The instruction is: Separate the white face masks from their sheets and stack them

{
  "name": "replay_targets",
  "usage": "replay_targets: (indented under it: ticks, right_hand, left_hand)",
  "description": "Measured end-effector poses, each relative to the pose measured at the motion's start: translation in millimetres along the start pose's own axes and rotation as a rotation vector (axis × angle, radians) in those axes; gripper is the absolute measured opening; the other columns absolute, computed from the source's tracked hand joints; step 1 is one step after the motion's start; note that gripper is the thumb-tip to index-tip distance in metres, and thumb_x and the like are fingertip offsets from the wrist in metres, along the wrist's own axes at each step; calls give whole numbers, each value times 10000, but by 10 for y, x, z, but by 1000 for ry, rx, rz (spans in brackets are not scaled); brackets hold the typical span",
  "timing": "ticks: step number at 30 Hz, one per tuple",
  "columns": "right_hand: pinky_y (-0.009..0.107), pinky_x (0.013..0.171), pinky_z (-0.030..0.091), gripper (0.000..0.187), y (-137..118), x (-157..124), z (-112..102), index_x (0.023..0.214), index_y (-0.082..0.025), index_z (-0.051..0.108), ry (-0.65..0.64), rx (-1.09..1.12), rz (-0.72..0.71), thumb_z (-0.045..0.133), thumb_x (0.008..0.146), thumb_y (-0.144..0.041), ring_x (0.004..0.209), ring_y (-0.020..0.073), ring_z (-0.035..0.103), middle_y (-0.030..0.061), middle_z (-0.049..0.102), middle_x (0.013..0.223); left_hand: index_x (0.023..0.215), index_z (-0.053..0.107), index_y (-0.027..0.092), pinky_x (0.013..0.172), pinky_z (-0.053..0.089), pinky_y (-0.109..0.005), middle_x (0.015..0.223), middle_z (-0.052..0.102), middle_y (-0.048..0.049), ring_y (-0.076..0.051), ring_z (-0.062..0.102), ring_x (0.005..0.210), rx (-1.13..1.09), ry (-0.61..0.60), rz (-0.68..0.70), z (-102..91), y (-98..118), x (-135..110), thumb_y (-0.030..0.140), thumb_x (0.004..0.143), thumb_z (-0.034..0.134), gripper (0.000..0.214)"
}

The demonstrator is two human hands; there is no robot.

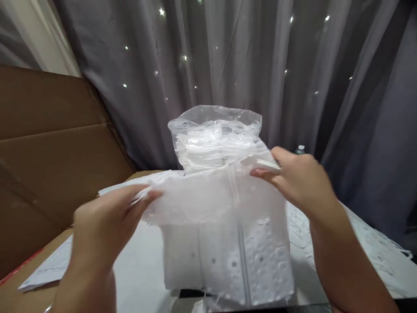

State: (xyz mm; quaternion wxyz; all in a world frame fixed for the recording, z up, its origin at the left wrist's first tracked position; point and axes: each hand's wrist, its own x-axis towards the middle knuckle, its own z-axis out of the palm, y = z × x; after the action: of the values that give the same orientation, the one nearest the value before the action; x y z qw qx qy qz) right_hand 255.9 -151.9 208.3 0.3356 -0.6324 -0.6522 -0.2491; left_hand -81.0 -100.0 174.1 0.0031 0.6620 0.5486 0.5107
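A translucent white plastic bag (202, 204) hangs upright between my two hands, with a flat white, patterned content (267, 265) showing in its lower part and grey lines running down it. My left hand (104, 221) pinches its upper left edge between thumb and fingers. At the upper right edge my right hand (299, 178) also pinches it, and a narrow white strip (269, 165) sticks out of the grip. Just behind stands a clear plastic bag (215, 139) packed with a stack of white layers; its lower part is hidden.
A brown cardboard box (55, 152) rises on the left. White sheets (48, 265) lie beside it. On the right, white items with thin loops (368, 248) cover the table (140, 265). A bottle with a white cap (300, 150) shows behind my right hand. Grey curtains (228, 65) hang behind.
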Motion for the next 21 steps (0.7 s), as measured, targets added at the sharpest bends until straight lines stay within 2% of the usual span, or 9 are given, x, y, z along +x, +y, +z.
replay_targets:
  ticks: [2, 5, 7, 10, 13, 15, 17, 19, 21]
  right_hand:
    - [219, 446, 260, 539, 118, 21, 375, 677, -195, 545, -267, -56, 123, 545, 753, -729, 451, 156, 535, -11, 502, 478]
    - [245, 558, 382, 376, 209, -50, 1009, 840, -183, 634, -521, -24, 220, 613, 821, -558, 748, 225, 665, 78, 679, 761]
    - [254, 608, 420, 296, 234, -169, 1369, 896, -178, 654, -562, -3, 237, 627, 844, -468, 796, 224, 673, 91, 701, 827]
    - [261, 648, 460, 232, 258, -403, 1695, 938, -164, 659, -581, 41, 253, 629, 857, -379, 809, 217, 675, 89, 707, 849]
    - [276, 749, 491, 182, 295, -664, 1726, 972, -145, 655, -522, 110, 238, 512, 920, -244, 895, 200, 667, 130, 664, 1090]
    - [287, 857, 482, 263, 335, -876, 1609, 948, -136, 664, -472, 169, 211, 407, 950, -197, 985, 188, 642, 153, 568, 1275]
    - [306, 938, 458, 369, 383, -1139, 1432, 914, -147, 672, -412, 260, 185, 323, 977, -249, 1052, 189, 609, 147, 535, 1318]
    - [361, 896, 487, 481, 430, -1445, 1252, 861, -171, 688, -219, 524, 257, 279, 983, -394, 1013, 226, 610, 135, 628, 1144]
    - [341, 694, 528, 605, 462, -1756, 1114, 751, -194, 684, -217, 732, 408, 226, 967, -526, 733, 206, 630, 84, 667, 779]
  left_hand:
    - [812, 703, 196, 580, 318, -213, 645, 602, 7, -151, 512, 620, 230, -239, 187, 271, 51, 353, 544, 767, 615, 362]
    - [738, 690, 191, 566, 320, -226, 615, 599, 10, -160, 546, 600, 244, -439, 257, 921, -28, 646, 503, 752, 644, 315]
    - [734, 689, 176, 623, 384, -252, 678, 649, -23, -203, 604, 666, 254, -529, 271, 1356, -154, 624, 452, 776, 631, 285]
    - [1033, 680, 175, 868, 423, -349, 1111, 672, -121, -298, 593, 1040, 289, -608, 279, 1815, -350, 310, 331, 796, 610, 292]
    - [1224, 604, 201, 1005, 372, -404, 1289, 593, -115, -289, 528, 1186, 307, -756, 289, 2020, -508, -158, 316, 819, 573, 423]
    - [1296, 559, 244, 1064, 302, -485, 1389, 513, -99, -322, 417, 1305, 334, -845, 272, 2056, -606, -436, 400, 830, 561, 492]
    - [1348, 515, 269, 1079, 214, -585, 1462, 424, -105, -378, 294, 1373, 373, -904, 233, 2048, -703, -628, 503, 832, 537, 567]
    - [1388, 465, 296, 1069, 147, -643, 1506, 346, -101, -409, 217, 1397, 413, -936, 188, 2026, -791, -735, 573, 845, 484, 610]
    - [1416, 411, 329, 1064, 106, -661, 1534, 287, -82, -409, 171, 1410, 446, -948, 148, 2010, -853, -788, 603, 865, 422, 616]
